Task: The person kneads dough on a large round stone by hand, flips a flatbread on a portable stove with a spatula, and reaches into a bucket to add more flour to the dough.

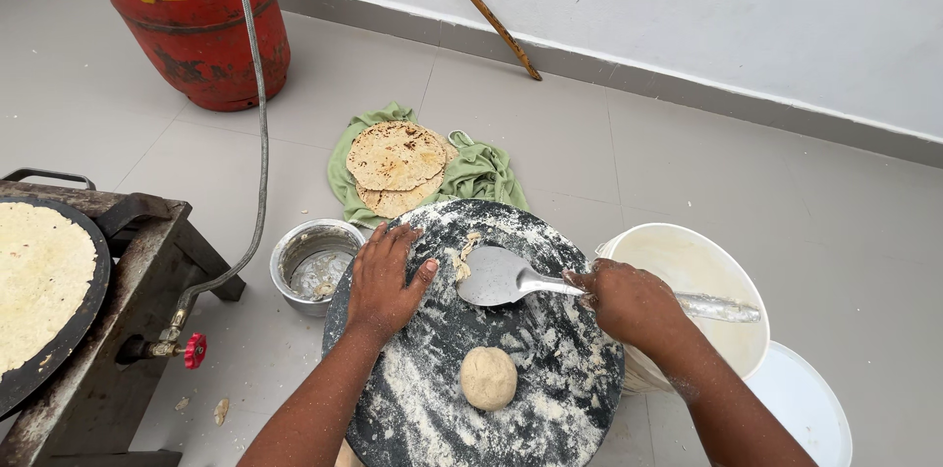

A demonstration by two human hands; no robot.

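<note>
1. Head view: dough ball sits at 6 o'clock on the floured round board.
2. Right hand, fingers closed, grips a metal spatula at 3 o'clock.
3. Left hand lies flat, fingers spread, at 10 o'clock.
4. Cooked flatbreads lie on green cloth at 12 o'clock.

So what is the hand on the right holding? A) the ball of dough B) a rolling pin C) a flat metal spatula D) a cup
C: the right hand grips the handle of a flat metal spatula, whose blade lies on the floury round board; the dough ball sits untouched nearer the person.
</note>
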